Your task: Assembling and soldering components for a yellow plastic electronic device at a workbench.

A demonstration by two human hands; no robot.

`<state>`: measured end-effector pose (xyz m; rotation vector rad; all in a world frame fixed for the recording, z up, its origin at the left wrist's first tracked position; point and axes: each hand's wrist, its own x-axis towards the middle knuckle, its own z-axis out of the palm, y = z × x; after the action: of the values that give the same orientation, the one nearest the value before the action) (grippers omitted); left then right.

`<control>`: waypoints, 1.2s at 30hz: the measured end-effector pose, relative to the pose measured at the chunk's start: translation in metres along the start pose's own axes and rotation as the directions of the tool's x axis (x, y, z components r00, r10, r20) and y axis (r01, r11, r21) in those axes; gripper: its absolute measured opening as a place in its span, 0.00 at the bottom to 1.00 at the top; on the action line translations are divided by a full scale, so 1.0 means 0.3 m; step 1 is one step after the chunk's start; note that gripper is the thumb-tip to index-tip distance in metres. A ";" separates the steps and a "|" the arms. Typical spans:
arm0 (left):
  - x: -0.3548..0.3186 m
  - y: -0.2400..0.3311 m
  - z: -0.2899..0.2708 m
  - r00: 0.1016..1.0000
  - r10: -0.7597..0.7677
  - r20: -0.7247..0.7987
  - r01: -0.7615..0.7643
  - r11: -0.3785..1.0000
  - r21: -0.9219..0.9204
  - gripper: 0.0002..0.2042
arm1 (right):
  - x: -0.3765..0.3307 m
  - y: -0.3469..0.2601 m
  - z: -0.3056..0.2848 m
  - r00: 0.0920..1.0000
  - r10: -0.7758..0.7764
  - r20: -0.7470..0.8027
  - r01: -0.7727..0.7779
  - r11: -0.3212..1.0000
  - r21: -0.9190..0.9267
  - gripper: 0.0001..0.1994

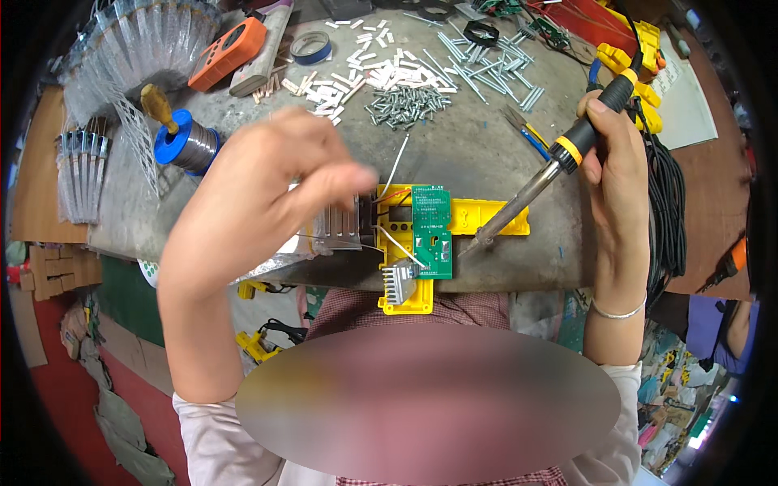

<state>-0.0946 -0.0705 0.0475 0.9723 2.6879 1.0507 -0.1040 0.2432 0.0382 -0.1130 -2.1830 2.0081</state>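
Observation:
My right hand (613, 154) grips a soldering iron (567, 150) by its black and yellow handle. The iron's metal shaft slants down to the left, with its tip just right of a green circuit board (433, 231). That board sits on a yellow plastic housing (486, 216), with white and red wires and a finned metal heat sink (398, 283) beside it. To the left, my left hand (284, 174) is raised above the bench, smeared by motion. Its fingers look bent, but whether they hold anything does not show. A clear plastic sleeve (336, 225) lies partly beneath it.
A blue solder spool (188, 143) stands at the left, near an orange device (228, 54). Farther back lie piles of screws (407, 107), white pieces (397, 71), long bolts (486, 61) and a tape roll (311, 49). Pliers (527, 134) and coiled black cables (666, 211) are at the right.

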 end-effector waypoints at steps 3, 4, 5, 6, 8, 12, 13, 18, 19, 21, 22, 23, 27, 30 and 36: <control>0.049 0.003 0.101 0.978 -0.011 -0.207 0.075 0.951 0.300 0.09 | 0.016 0.000 -0.005 0.999 -0.006 0.039 0.005 1.000 0.025 0.12; 0.074 0.012 0.130 0.978 -0.011 -0.209 0.075 0.951 0.300 0.09 | 0.022 0.009 -0.010 0.999 -0.003 0.044 0.002 0.999 0.038 0.12; 0.097 0.024 0.158 0.961 -0.189 -0.199 0.214 0.971 0.109 0.07 | 0.024 0.013 -0.011 0.999 -0.004 0.044 0.002 0.999 0.038 0.12; 0.107 0.028 0.174 0.921 -0.359 -0.154 0.350 0.933 -0.081 0.06 | 0.024 0.017 -0.010 0.999 -0.006 0.048 0.004 0.999 0.046 0.12; 0.099 0.030 0.190 0.934 -0.312 -0.176 0.291 0.947 -0.134 0.06 | 0.019 0.017 -0.013 0.999 -0.006 0.040 0.004 0.999 0.053 0.11; 0.028 0.023 0.200 0.992 -0.073 -0.107 0.049 0.975 -0.218 0.05 | 0.005 0.006 -0.004 0.998 -0.018 0.055 0.016 0.999 0.029 0.11; 0.014 0.026 0.200 0.999 0.043 -0.009 -0.044 0.968 -0.249 0.05 | 0.005 0.005 -0.003 0.997 -0.016 0.081 0.014 1.000 0.021 0.11; 0.034 0.061 0.220 0.998 0.050 0.031 -0.047 0.995 -0.093 0.05 | 0.017 0.045 -0.009 0.996 0.003 0.094 -0.002 1.000 -0.016 0.11; 0.036 0.060 0.223 0.998 0.051 0.034 -0.047 0.995 -0.092 0.05 | 0.013 0.043 -0.003 0.996 0.009 0.087 -0.008 1.000 -0.012 0.11; 0.038 0.059 0.227 0.998 0.029 0.048 -0.025 0.996 -0.084 0.04 | 0.014 0.043 0.004 0.997 0.015 0.077 -0.015 1.000 -0.004 0.11; 0.035 0.063 0.228 0.998 0.029 0.050 -0.025 0.996 -0.082 0.04 | 0.017 0.044 0.008 0.995 0.027 0.101 -0.029 0.999 0.015 0.11; 0.031 0.067 0.230 0.999 0.027 0.039 -0.025 0.999 -0.045 0.04 | 0.019 0.045 0.011 0.991 0.038 0.125 -0.043 0.999 0.034 0.12; 0.016 0.072 0.236 0.999 0.031 0.014 -0.031 0.999 -0.016 0.06 | 0.022 0.062 0.017 0.989 0.057 0.139 -0.067 0.996 0.065 0.12; -0.006 0.068 0.237 0.996 0.071 -0.062 -0.071 0.997 0.003 0.09 | 0.029 0.067 0.008 0.988 0.088 0.128 -0.098 0.993 0.071 0.12; -0.152 0.197 0.229 0.983 0.118 -0.139 -0.084 0.970 0.229 0.25 | 0.046 0.063 0.008 0.985 0.102 0.136 -0.116 0.989 0.097 0.13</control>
<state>-0.0062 -0.0249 0.0271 1.1201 2.9603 0.8866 -0.1192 0.2448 0.0202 -0.0915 -2.1865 2.2449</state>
